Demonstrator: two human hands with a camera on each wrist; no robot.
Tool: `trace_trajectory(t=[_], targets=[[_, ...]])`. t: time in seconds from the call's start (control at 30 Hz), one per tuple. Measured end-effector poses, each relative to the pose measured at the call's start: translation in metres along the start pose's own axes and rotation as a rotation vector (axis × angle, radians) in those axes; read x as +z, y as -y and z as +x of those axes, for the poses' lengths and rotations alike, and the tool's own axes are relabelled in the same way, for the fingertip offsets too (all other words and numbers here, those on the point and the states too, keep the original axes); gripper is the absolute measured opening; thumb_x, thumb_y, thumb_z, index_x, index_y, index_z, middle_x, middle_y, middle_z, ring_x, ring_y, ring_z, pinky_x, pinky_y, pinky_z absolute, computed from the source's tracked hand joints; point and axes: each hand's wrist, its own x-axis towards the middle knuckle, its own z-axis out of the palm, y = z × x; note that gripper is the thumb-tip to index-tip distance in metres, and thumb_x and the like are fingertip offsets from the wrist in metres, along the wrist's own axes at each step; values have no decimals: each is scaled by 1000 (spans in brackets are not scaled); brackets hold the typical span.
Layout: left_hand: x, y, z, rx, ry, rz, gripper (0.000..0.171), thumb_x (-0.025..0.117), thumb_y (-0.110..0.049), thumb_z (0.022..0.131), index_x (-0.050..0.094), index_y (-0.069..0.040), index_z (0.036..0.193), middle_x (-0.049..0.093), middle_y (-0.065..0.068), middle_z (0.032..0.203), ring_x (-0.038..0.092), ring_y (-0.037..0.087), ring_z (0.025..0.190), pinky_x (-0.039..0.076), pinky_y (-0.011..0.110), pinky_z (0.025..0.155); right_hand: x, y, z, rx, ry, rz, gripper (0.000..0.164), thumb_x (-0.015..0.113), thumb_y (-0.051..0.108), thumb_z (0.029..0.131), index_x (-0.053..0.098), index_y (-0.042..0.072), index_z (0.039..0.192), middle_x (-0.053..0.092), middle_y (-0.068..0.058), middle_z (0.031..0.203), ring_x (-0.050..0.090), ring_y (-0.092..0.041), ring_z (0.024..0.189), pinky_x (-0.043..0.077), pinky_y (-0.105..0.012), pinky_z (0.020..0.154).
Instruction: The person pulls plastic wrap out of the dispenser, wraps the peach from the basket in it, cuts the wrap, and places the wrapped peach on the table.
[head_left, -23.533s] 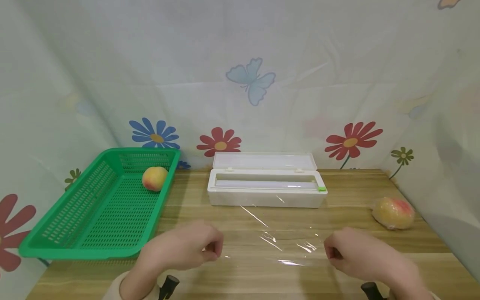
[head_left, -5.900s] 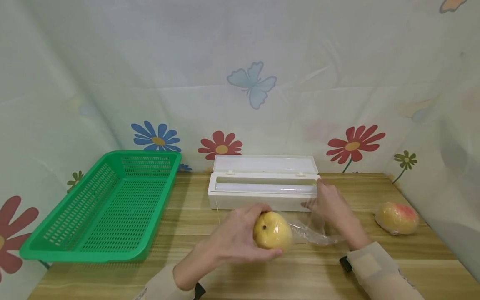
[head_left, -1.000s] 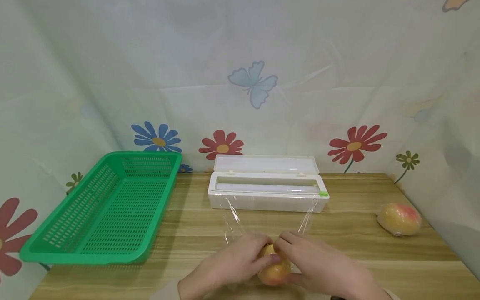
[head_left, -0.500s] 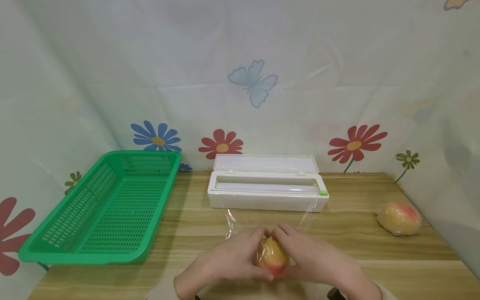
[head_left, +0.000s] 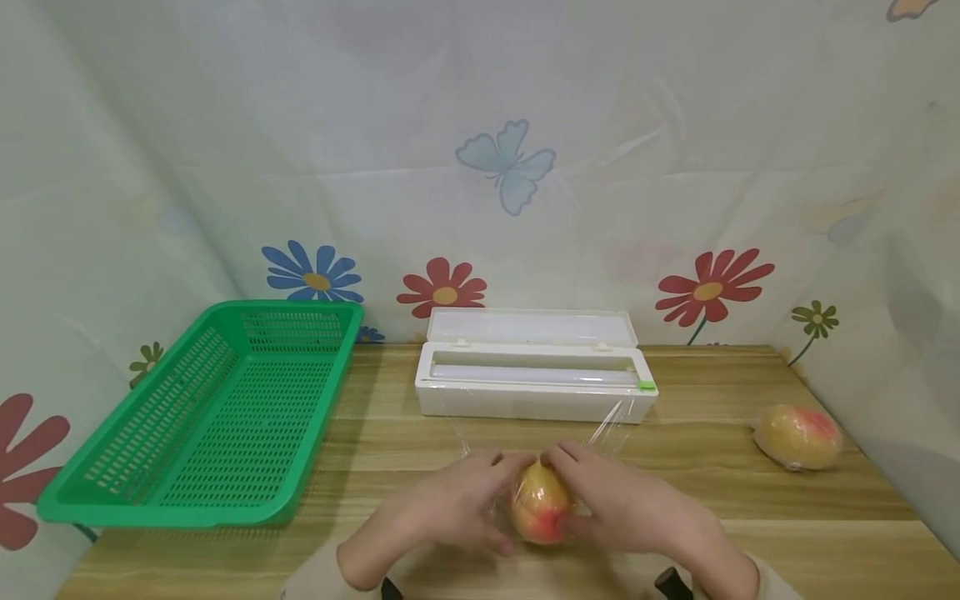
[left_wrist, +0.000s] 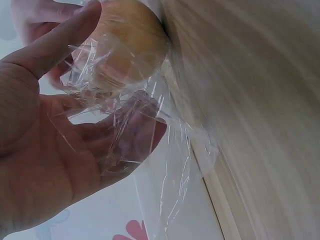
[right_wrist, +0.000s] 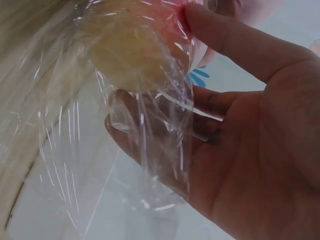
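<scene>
A yellow-and-red peach (head_left: 542, 505) in clear plastic wrap stands on the table between both hands. Film stretches from it to the white wrap dispenser (head_left: 536, 404), whose lid is up. My left hand (head_left: 461, 504) is at the peach's left, fingers fairly straight behind the film (left_wrist: 172, 165), thumb apart from the fruit in the head view. At the other side, my right hand (head_left: 618, 504) holds the peach, its thumb (right_wrist: 200, 20) on the red skin and its fingers reaching round behind the loose film. Fingertips of both hands nearly meet behind the peach.
A green plastic basket (head_left: 176, 512) with nothing in it stands at the left. Another wrapped peach (head_left: 798, 437) lies near the table's right edge. A flowered curtain (head_left: 525, 267) hangs behind the dispenser, and the wooden table (head_left: 712, 425) shows bare to its right.
Earlier the peach lay in the basket; later my left hand held it near the dispenser. Over the last second the peach has tilted more upright, and my left thumb has come off it.
</scene>
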Motion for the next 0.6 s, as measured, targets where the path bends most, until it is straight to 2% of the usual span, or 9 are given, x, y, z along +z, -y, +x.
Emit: trace_trajectory(t=[0.17,0.3,0.43,0.5,0.6], targets=[[-1,4,0,11,-20,-42,102,96,-24,73,37,-9,156,54,3,147,52,16,132,42,33,109,-1,-3,1,13,12,-10,56,75,16,94,49,1,141,57,-4,131,56,-24,121,48,-48,102],[-6,7,-1,-42,-10,-92,98,95,-16,73,39,-11,153,62,-1,134,58,12,120,47,31,102,0,-7,2,-9,-18,4,50,70,17,98,47,-3,138,59,-4,122,57,-20,113,50,-47,99],[-11,10,-5,-92,4,-108,93,94,-12,74,40,-11,150,66,3,122,62,13,111,51,33,97,0,-10,2,8,-6,37,45,65,22,102,45,-2,136,57,-1,118,56,-17,109,51,-45,96],[-14,12,-6,-84,5,-95,85,92,-8,76,43,-10,146,67,6,121,62,15,111,51,33,97,0,-12,2,24,7,50,51,67,28,101,45,0,138,58,-2,122,57,-19,113,50,-47,98],[-18,15,-6,-73,12,-99,71,88,-4,79,47,-8,138,65,7,124,61,16,114,51,35,99,-1,-13,1,42,27,57,67,77,31,94,42,1,143,58,-5,131,55,-24,123,47,-50,103]])
